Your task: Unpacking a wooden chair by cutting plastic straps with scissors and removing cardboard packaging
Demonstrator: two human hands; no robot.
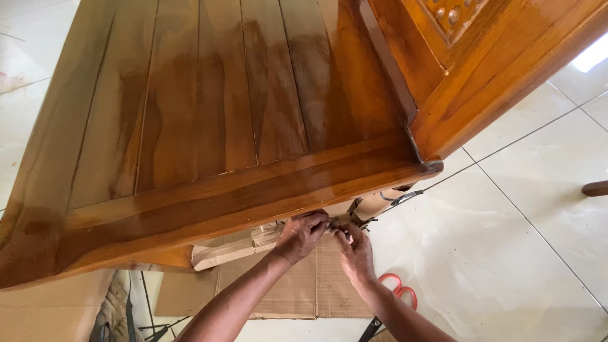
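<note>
both hands meet just under the front rail of a varnished wooden seat [209, 120]. the left hand [303, 234] is curled nearly closed, fingers bent over the top of a cardboard-wrapped leg [253, 244] where the wrap meets the rail, gripping the cardboard there. the right hand [356, 250] is also mostly closed, its fingertips pinched on something small at the same spot; what it pinches is too hidden to tell. the two hands touch each other at the fingers. one flat sheet of cardboard [297, 288] lies on the tiled floor [500, 253] beneath the forearms. one pair of red-handled scissors [396, 294] lies on the floor just beside the right wrist. one dark strap [402, 197] hangs near the seat's corner.
</note>
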